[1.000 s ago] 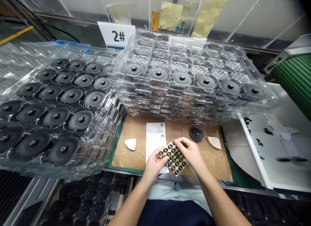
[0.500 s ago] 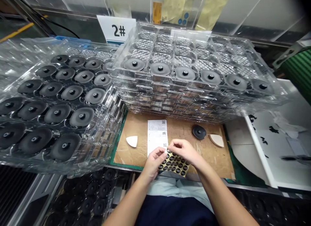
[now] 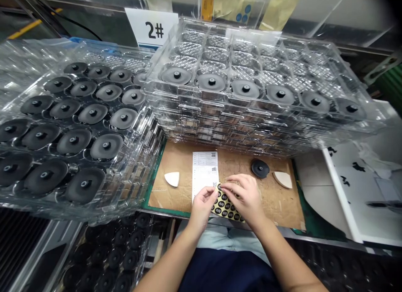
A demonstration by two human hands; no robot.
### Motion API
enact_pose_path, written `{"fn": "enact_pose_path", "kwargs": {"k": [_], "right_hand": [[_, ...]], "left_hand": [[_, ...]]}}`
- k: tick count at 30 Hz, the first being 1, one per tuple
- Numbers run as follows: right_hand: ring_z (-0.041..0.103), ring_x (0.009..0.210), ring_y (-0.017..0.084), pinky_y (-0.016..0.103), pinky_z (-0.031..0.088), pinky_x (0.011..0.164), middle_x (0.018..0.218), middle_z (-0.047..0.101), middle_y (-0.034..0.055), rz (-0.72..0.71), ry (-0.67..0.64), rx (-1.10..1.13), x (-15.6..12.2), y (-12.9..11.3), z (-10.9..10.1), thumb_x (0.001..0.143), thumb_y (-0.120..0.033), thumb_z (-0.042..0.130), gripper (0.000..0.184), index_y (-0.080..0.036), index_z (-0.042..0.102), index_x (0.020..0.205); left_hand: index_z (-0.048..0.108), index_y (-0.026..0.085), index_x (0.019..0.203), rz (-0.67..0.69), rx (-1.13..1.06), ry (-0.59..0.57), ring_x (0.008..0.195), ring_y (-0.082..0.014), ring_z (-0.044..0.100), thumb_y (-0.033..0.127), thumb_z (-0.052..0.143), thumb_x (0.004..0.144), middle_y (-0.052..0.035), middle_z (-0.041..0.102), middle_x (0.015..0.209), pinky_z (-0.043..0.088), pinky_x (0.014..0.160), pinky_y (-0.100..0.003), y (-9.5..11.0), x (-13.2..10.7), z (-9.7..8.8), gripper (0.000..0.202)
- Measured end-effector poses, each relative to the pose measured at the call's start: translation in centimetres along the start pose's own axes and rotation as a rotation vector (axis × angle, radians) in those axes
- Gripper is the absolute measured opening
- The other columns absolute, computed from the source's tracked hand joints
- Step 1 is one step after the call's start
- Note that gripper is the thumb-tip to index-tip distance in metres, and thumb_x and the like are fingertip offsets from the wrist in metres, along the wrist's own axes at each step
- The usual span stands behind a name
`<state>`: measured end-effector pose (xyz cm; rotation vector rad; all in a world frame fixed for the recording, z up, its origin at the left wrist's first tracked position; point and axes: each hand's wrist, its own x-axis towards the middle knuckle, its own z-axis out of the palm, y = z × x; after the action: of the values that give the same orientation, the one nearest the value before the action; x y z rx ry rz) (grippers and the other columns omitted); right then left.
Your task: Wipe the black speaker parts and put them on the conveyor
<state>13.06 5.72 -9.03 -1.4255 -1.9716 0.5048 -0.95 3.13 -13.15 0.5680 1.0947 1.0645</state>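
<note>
My left hand point(image 3: 201, 206) pinches the upper left corner of a yellow sheet of round black stickers point(image 3: 225, 212), printed in white. At the same corner, the thumb and forefinger of my right hand point(image 3: 246, 198) close on the sheet beside its top sticker; whether that sticker is lifted is too small to tell. The right hand's other fingers stretch out over the sheet and hide part of it. Beneath the sheet's corner lies a white printed paper point(image 3: 204, 170). A black round part point(image 3: 259, 168) with a raised knob rests on the board beyond my right hand.
White wedge-shaped pieces, one left point(image 3: 172, 179) and one right point(image 3: 283, 179), lie on the brown board point(image 3: 179, 202). Stacked clear trays point(image 3: 188, 112) stand behind; another stack with black parts point(image 3: 75, 141) stands left. A white bin point(image 3: 373, 208) is at the right.
The sticker sheet and both hands sit slightly higher in view. My right hand has turned and its outer fingers have straightened over the sheet. The camera view has shifted a little.
</note>
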Motion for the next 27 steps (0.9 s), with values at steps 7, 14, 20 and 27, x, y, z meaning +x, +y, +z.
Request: {"fn": "enact_pose_path", "kwargs": {"k": [7, 14, 20, 27], "right_hand": [[0.055, 0.083, 0.018, 0.037, 0.036, 0.081, 0.084, 0.070, 0.0017, -0.155, -0.004, -0.113, -0.37, -0.05, -0.17, 0.084, -0.023, 0.060, 0.010, -0.023, 0.068, 0.090], [0.057, 0.078, 0.016, 0.037, 0.035, 0.084, 0.083, 0.072, -0.0003, -0.211, 0.001, -0.146, -0.46, -0.38, -0.17, 0.085, -0.020, 0.059, 0.008, -0.021, 0.066, 0.086], [0.059, 0.076, 0.016, 0.037, 0.036, 0.082, 0.082, 0.072, -0.0001, -0.185, -0.012, -0.142, -0.70, -0.32, -0.07, 0.085, -0.017, 0.057, 0.011, -0.022, 0.065, 0.088], [0.060, 0.078, 0.016, 0.036, 0.038, 0.081, 0.083, 0.072, 0.0006, -0.127, -0.025, -0.108, -0.93, -0.20, -0.15, 0.086, -0.021, 0.056, 0.009, -0.023, 0.065, 0.088]], "left_hand": [[0.060, 0.014, 0.082, 0.045, 0.091, 0.002, 0.076, -0.0150, 0.060, 0.029, 0.059, 0.081, 0.0002, 0.063, 0.078, 0.047, 0.077, -0.037, -0.22, -0.12, 0.18, 0.015], [0.059, 0.013, 0.082, 0.082, 0.143, 0.002, 0.077, -0.0153, 0.060, 0.029, 0.058, 0.082, -0.0004, 0.063, 0.079, 0.048, 0.078, -0.038, -0.15, -0.18, 0.34, 0.015], [0.060, 0.013, 0.082, 0.088, 0.148, 0.008, 0.078, -0.0154, 0.061, 0.029, 0.058, 0.082, -0.0009, 0.064, 0.081, 0.048, 0.078, -0.038, -0.17, -0.29, 0.50, 0.016], [0.060, 0.013, 0.082, 0.087, 0.141, 0.016, 0.078, -0.0153, 0.061, 0.029, 0.058, 0.082, -0.0007, 0.064, 0.080, 0.048, 0.078, -0.038, -0.05, -0.29, 0.58, 0.015]]}}
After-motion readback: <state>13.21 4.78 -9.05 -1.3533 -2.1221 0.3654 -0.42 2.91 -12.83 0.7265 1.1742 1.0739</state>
